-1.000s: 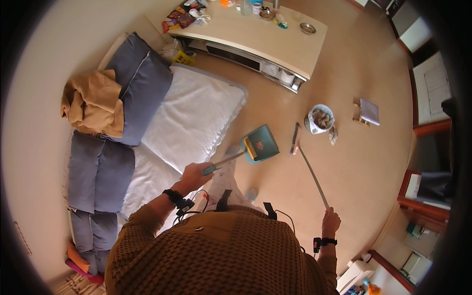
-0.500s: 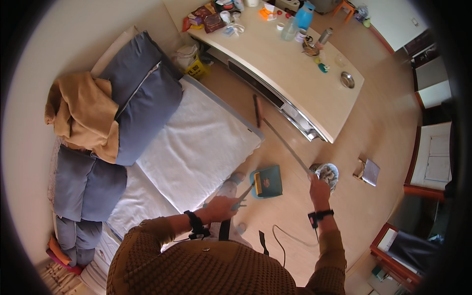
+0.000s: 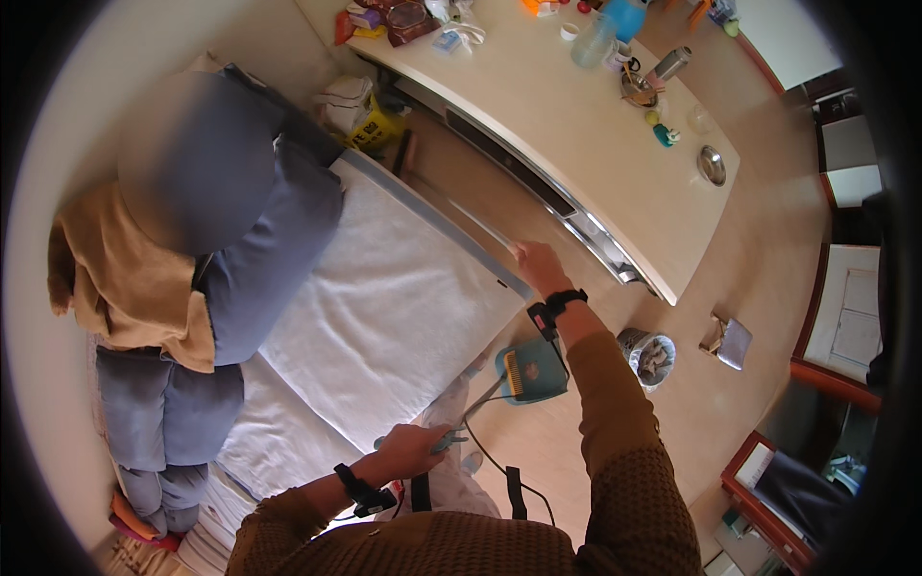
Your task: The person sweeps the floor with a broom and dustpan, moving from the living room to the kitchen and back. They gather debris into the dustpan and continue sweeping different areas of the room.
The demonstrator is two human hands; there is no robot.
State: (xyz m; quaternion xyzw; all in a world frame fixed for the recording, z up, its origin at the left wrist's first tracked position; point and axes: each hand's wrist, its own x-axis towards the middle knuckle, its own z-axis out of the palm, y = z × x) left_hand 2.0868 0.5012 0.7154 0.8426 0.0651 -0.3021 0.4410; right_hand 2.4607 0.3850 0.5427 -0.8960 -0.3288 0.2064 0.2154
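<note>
My left hand (image 3: 405, 455) is closed round the handle of a teal dustpan (image 3: 541, 372), which rests on the floor below the sofa's corner. A row of yellow comb teeth runs along one side of its pan. With my right hand (image 3: 542, 266) stretched forward, I grip the pale stick of a broom (image 3: 482, 222). The stick slants away to the far left, into the gap between sofa and table. Its dark head shows only in part at the gap's far end, beside a yellow bag (image 3: 376, 127).
A grey sofa with a white seat cover (image 3: 365, 288) lies left, a brown blanket (image 3: 158, 288) on it. The long cream table (image 3: 576, 134) bears a steel bowl (image 3: 711, 165) and other items. A lined wastebasket (image 3: 649, 359) and a small stool (image 3: 730, 341) stand right.
My right hand has moved forward and left, away from the wastebasket. The broom head has gone deeper into the gap, toward the yellow bag. The dustpan stays in roughly the same place.
</note>
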